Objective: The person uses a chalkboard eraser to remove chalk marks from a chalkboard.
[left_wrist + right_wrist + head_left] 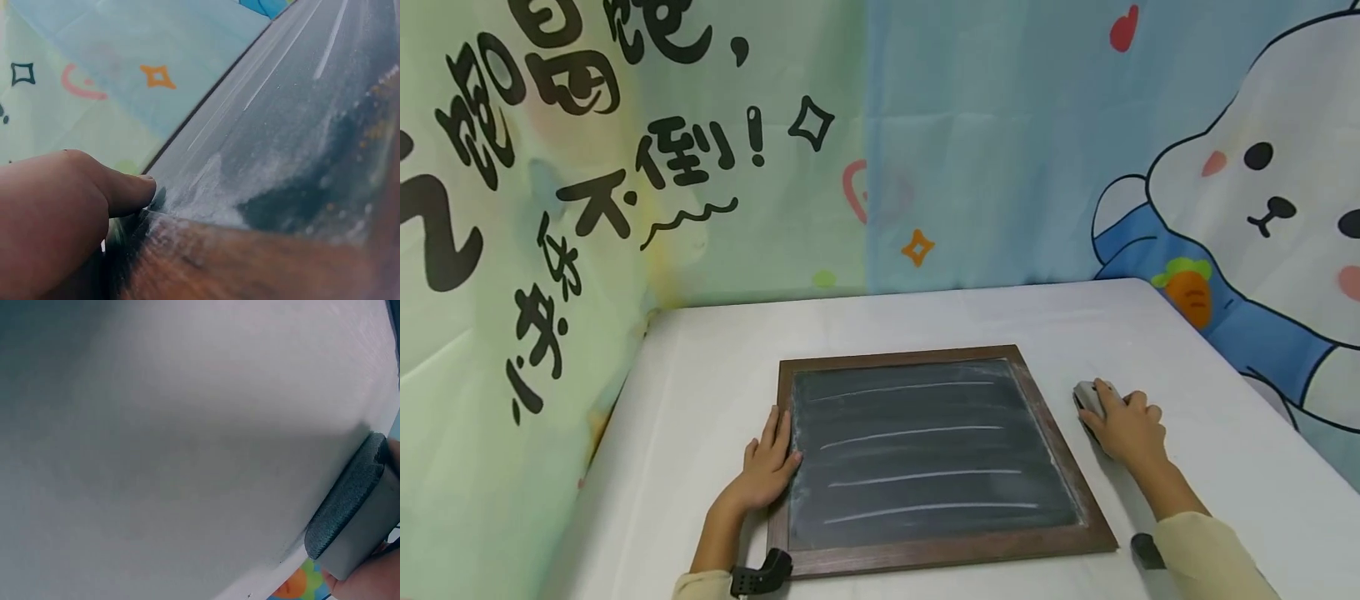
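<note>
A framed blackboard (pixel 917 450) lies on the white table, with several roughly parallel chalk lines drawn across its dark face. My left hand (pixel 767 467) rests on the left side of its brown wooden frame, fingers straight. In the left wrist view the thumb (pixel 128 190) lies at the board's edge, near smudged chalk dust. To the right of the board, my right hand (pixel 1123 425) grips a grey eraser (pixel 1093 400) at the tabletop. The right wrist view shows the dark felt pad of that eraser (pixel 347 494) facing the white surface, slightly tilted.
The white table (pixel 715 350) extends behind and on both sides of the board. Printed cloth curtains (pixel 977 150) with lettering and a cartoon bear stand along the left, back and right. Black wrist straps (pixel 763 573) sit on both forearms.
</note>
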`<state>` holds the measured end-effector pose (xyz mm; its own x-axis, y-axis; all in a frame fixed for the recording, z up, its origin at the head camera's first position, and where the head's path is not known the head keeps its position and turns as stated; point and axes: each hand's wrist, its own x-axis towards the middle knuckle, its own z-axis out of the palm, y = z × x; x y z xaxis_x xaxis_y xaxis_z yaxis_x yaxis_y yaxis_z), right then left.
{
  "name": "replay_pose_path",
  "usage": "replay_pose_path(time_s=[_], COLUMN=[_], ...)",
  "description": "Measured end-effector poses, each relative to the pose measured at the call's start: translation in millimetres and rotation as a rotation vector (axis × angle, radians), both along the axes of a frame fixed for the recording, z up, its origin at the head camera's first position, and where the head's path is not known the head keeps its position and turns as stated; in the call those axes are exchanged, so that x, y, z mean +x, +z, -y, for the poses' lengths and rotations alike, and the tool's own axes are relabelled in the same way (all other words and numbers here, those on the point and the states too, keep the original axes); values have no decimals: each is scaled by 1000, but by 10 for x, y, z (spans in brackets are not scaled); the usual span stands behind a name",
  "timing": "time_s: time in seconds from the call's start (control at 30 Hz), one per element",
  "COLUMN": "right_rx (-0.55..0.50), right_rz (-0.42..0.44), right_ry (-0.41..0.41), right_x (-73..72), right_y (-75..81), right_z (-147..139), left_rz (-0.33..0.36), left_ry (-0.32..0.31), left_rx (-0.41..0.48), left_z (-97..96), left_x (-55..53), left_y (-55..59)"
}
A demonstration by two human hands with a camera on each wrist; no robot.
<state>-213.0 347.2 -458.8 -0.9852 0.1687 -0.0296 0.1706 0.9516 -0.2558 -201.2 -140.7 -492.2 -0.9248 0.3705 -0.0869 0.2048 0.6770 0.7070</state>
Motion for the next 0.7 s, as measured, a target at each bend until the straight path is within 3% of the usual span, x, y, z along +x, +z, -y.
replay_pose_path(time_s=[0.17, 0.33, 0.7], right_rx=[-17, -71, -80], right_rz=[-11, -19, -8], right_ry=[-52, -85, 63], right_x=[-6, -99, -406], right_y=[63, 138, 449], right_z=[40, 239, 963], left_rz=[-12, 31, 34], left_ry=[-15, -8, 0], left_rx=[29, 47, 52], left_z=[3, 13, 92], left_x=[-40, -46, -45], left_y=[9, -26, -52])
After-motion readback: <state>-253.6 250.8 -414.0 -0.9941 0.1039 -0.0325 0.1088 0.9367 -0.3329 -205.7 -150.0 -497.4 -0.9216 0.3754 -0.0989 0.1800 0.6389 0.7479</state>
